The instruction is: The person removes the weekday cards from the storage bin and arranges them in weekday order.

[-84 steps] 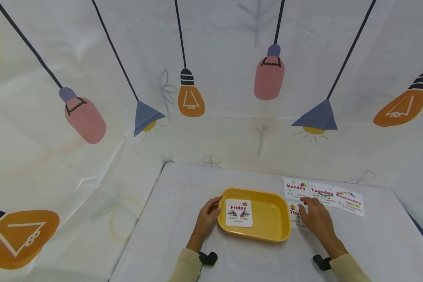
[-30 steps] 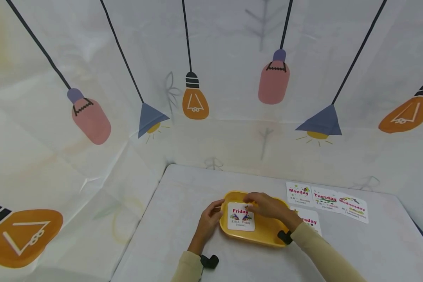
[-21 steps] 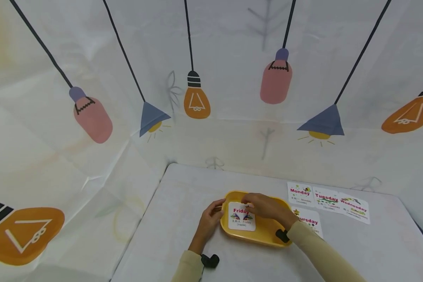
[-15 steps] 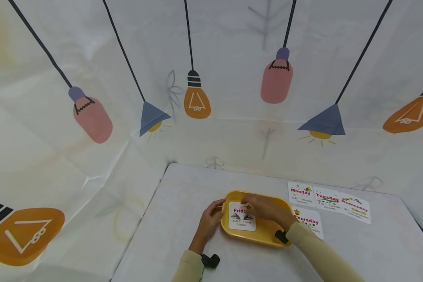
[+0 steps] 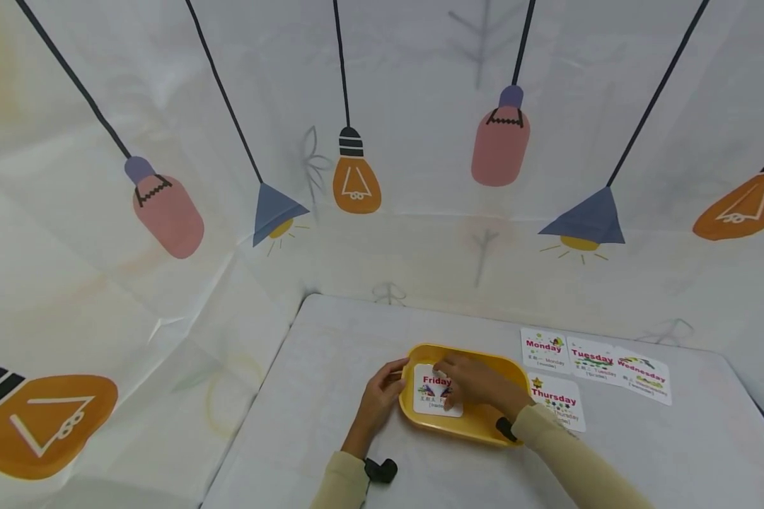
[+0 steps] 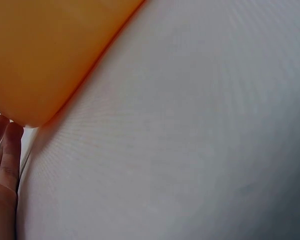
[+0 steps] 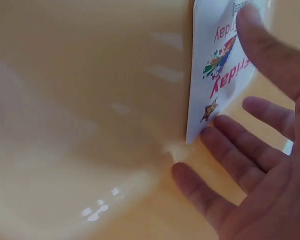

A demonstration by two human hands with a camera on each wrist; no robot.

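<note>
A yellow tray point(image 5: 480, 423) stands on the white-covered table, with a white Friday card point(image 5: 424, 401) at the left end inside it. My left hand point(image 5: 375, 397) is at the tray's left end; in the left wrist view its straight fingers point(image 6: 11, 150) touch the tray's outer wall. Over the card, my right hand point(image 5: 477, 382) has thumb and fingers spread apart. From the right wrist, the thumb point(image 7: 260, 42) overlaps the card's printed face, and the fingertips point(image 7: 210, 134) lie right at its star-marked top edge. The hand hides part of the card.
Right beside the tray lies a Thursday card point(image 5: 563, 406). Behind it, Monday point(image 5: 543, 362), Tuesday point(image 5: 592, 367) and Wednesday point(image 5: 643, 385) cards form a row. A white sheet wall point(image 5: 420, 254) printed with lamps rises behind and left of the table.
My right hand has moved left from the Thursday card to the Friday card in the tray. Most recently its thumb has spread down across the card. The left hand stays at the tray's end.
</note>
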